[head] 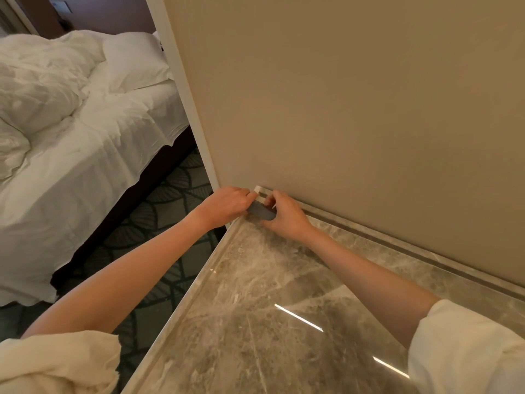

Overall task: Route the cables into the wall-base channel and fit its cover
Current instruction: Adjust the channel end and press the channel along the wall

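Both hands meet at the far corner of a marble counter point(270, 294), where a person works on the channel point(397, 245) running along the foot of the beige wall point(355, 95). The left hand point(227, 204) and the right hand point(287, 214) each curl their fingers narrowly round a short dark grey strip point(261, 211), apparently the cover piece, pinching it from opposite ends. The strip lies just in front of the groove's white end cap point(258, 191), its long axis running roughly from ten o'clock to four o'clock, near parallel to the wall base. Gripping both ends likely keeps it straight for lining up with the slot. The channel itself stretches away toward four o'clock, a dark line between marble lip and wall. No cables can be made out. An unmade bed point(85, 123) with white linen sits off at nine o'clock, beyond the wall's edge.
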A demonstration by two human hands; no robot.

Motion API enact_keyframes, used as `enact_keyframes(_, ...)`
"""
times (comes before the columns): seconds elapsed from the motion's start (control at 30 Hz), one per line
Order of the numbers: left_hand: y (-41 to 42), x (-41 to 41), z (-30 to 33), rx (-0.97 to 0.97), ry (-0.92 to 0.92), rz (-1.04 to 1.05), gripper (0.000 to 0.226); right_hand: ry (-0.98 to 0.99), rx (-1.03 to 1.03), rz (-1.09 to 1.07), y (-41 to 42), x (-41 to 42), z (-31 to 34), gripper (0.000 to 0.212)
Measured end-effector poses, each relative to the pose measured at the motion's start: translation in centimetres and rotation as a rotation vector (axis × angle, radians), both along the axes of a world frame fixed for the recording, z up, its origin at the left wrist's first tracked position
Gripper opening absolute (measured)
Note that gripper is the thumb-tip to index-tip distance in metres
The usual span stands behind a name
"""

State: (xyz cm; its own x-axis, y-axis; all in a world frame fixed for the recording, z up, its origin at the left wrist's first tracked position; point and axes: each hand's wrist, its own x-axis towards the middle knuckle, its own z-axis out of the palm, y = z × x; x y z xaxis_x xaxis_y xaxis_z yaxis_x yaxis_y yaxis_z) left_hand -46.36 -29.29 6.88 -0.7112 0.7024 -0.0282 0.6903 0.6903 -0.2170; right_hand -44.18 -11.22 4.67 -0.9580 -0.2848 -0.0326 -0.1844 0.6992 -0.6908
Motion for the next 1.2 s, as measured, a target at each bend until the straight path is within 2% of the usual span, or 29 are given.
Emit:
enact_keyframes(0.13, 0.2, -0.4, 0.5, 0.015, -0.073, 0.007, 0.013, -0.096, -0.084, 0.025, 0.1, -0.5, 0.4, 0.049)
enact_keyframes(0.3, 0.8, -1.0, 1.1, 0.035, -0.211, 0.071, 0.015, -0.103, -0.104, -0.010, 0.0, -0.5, 0.9, 0.024)
enact_keyframes(0.4, 0.9, -1.3, 1.3, 0.117, -0.251, 0.182, 0.022, -0.084, -0.083, -0.051, -0.4, -0.5, 0.8, 0.013)
enact_keyframes(0.47, 0.5, -0.8, 0.9, 0.324, -0.221, 0.340, 0.041, -0.076, -0.056, -0.074, -0.4, -0.5, 0.7, 0.010)
enact_keyframes(0.53, 0.7, 0.6, -0.3, 0.690, -0.133, 0.595, 0.067, -0.061, -0.023, -0.077, -0.2, -0.6, 0.7, 0.011)
enact_keyframes(0.57, 1.2, 1.6, -1.1, 0.861, -0.057, 0.746, 0.070, -0.049, 0.001, -0.073, 0.0, -0.8, 0.7, 0.012)
enact_keyframes(0.6, 2.0, 2.6, -1.8, 1.000, -0.020, 0.911, 0.063, -0.038, 0.025, -0.067, 0.1, -0.8, 0.9, 0.014)
enact_keyframes(0.63, 2.8, 3.2, -2.3, 1.131, -0.062, 1.065, 0.051, -0.031, 0.041, -0.060, 0.3, -0.9, 1.0, 0.016)
enact_keyframes(0.7, 4.3, 3.4, -2.8, 1.398, -0.369, 1.277, 0.026, -0.027, 0.054, -0.050, 0.3, -1.0, 1.2, 0.019)
enact_keyframes(0.77, 5.1, 2.8, -2.7, 1.628, -0.595, 1.330, 0.026, -0.025, 0.071, -0.046, 0.3, -1.1, 1.3, 0.023)
enact_keyframes(0.93, 5.1, 2.6, -2.5, 2.110, -0.873, 1.308, 0.032, -0.015, 0.132, -0.024, 0.6, -1.1, 1.7, 0.028)
enact_keyframes(1.1, 5.7, 2.5, -2.6, 2.405, -0.984, 1.280, 0.031, 0.050, 0.240, 0.023, 0.6, -0.9, 1.8, 0.027)
enact_keyframes(1.2, 5.8, 2.4, -2.6, 2.438, -1.049, 1.250, 0.032, 0.044, 0.248, 0.048, 0.9, -1.1, 2.0, 0.029)
